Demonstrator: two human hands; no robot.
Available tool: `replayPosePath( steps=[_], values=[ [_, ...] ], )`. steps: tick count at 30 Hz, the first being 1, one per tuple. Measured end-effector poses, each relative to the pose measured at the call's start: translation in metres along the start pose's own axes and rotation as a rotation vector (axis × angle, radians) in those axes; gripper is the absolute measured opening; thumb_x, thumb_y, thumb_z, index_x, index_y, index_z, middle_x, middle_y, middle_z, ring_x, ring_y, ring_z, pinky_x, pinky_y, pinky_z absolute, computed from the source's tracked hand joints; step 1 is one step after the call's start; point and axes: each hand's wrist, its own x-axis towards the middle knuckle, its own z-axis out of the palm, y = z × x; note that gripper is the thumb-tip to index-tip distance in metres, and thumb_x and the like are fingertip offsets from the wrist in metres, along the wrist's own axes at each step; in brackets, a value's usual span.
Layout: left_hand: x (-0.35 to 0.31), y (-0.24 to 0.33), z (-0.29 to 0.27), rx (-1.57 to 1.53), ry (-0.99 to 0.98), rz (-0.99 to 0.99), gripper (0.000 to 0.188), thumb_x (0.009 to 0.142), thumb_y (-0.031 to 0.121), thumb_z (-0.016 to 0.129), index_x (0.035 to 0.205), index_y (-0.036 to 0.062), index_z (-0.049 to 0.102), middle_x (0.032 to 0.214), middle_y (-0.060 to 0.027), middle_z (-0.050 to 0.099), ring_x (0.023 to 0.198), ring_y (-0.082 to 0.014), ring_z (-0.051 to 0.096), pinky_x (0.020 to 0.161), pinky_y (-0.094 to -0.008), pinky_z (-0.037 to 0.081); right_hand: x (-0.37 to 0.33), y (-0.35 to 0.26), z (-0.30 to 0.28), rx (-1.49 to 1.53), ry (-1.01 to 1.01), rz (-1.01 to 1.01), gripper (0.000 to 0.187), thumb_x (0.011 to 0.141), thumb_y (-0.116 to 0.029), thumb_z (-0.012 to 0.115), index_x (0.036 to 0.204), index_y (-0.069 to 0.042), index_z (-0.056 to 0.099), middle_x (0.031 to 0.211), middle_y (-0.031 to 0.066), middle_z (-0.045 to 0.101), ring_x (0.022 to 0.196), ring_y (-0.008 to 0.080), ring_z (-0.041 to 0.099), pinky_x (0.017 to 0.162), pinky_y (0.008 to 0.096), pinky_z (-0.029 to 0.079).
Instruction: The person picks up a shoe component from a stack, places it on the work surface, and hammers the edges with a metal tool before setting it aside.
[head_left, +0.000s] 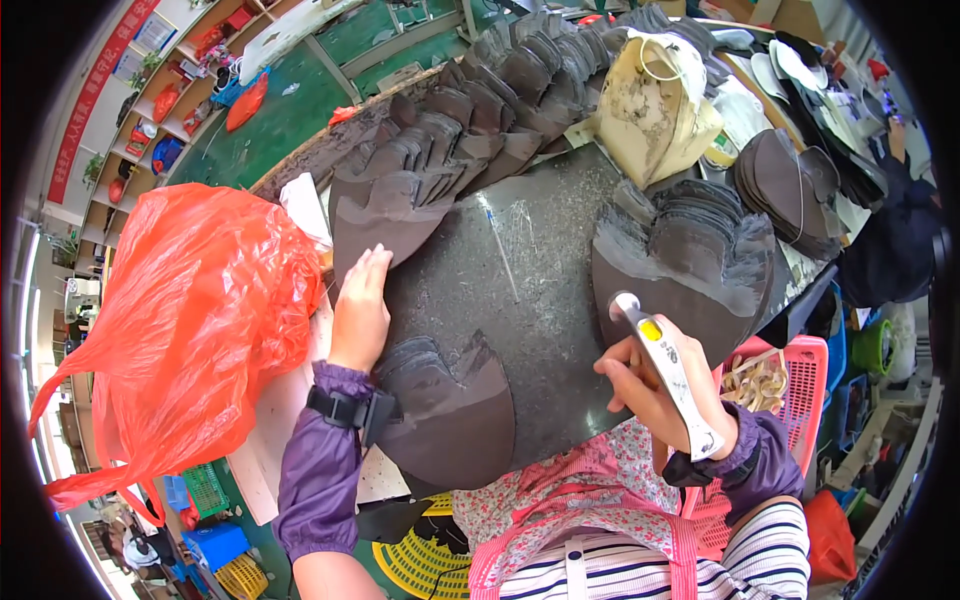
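My right hand (655, 385) is wrapped round a white hand tool (672, 380) with a yellow inset and a rounded, shiny head. I cannot make out its exact kind. The tool's head is over the near left edge of a fanned stack of dark, curved sheet pieces (690, 260). My left hand (362, 310) has its fingers stretched out beside the near end of a long overlapping row of similar dark pieces (390, 215); its fingertips seem to touch them. Close to my left wrist, a smaller stack of these pieces (450, 410) lies on the dark work board (500, 250).
A red plastic bag (200, 320) bulges at the left of the board. At the far right stand a stained cream container (655, 110) and a strapped bundle of dark pieces (780, 185). A pink basket (805, 375) with tan strips is by my right arm; a yellow basket (420, 560) sits below.
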Motion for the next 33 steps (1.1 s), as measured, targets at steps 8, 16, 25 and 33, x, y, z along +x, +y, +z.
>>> replayPosePath(
  steps=[8, 16, 25, 33],
  values=[
    [0.010, -0.010, -0.005, -0.214, 0.101, -0.341, 0.025, 0.093, -0.001, 0.051, 0.118, -0.0014, 0.058, 0.106, -0.0169, 0.068, 0.097, -0.0259, 0.067, 0.089, -0.0365, 0.052, -0.001, 0.002, 0.005, 0.007, -0.027, 0.049, 0.021, 0.090, 0.000, 0.060, 0.108, 0.005, 0.050, 0.079, 0.0078, 0.066, 0.059, 0.0095, 0.064, 0.049, 0.0203, 0.046],
    [0.013, -0.042, -0.001, -0.699, 0.213, -0.578, 0.022, 0.091, 0.002, 0.058, 0.113, -0.0032, 0.059, 0.099, -0.0179, 0.068, 0.091, -0.0282, 0.066, 0.083, -0.0347, 0.052, -0.005, 0.009, 0.009, -0.031, -0.054, 0.044, 0.024, 0.087, 0.001, 0.065, 0.106, 0.004, 0.051, 0.073, 0.0061, 0.065, 0.054, 0.0094, 0.063, 0.046, 0.0218, 0.044],
    [-0.075, 0.155, -0.060, -0.231, -0.232, -0.239, 0.066, 0.070, 0.035, 0.078, 0.116, -0.0036, 0.052, 0.134, -0.0299, 0.045, 0.123, -0.0505, 0.044, 0.101, -0.0530, 0.039, -0.010, 0.021, 0.013, -0.143, -0.046, -0.086, 0.025, 0.083, 0.001, 0.068, 0.103, 0.003, 0.053, 0.068, 0.0056, 0.065, 0.052, 0.0088, 0.061, 0.045, 0.0238, 0.044],
    [-0.106, 0.181, -0.048, -0.026, -0.389, -0.479, 0.059, 0.079, 0.033, 0.070, 0.122, -0.0036, 0.050, 0.142, -0.0332, 0.038, 0.129, -0.0539, 0.037, 0.107, -0.0529, 0.032, -0.009, 0.020, 0.026, -0.137, -0.105, -0.070, 0.029, 0.083, 0.002, 0.066, 0.108, 0.001, 0.053, 0.067, 0.0062, 0.064, 0.052, 0.0083, 0.060, 0.046, 0.0239, 0.043]
  ],
)
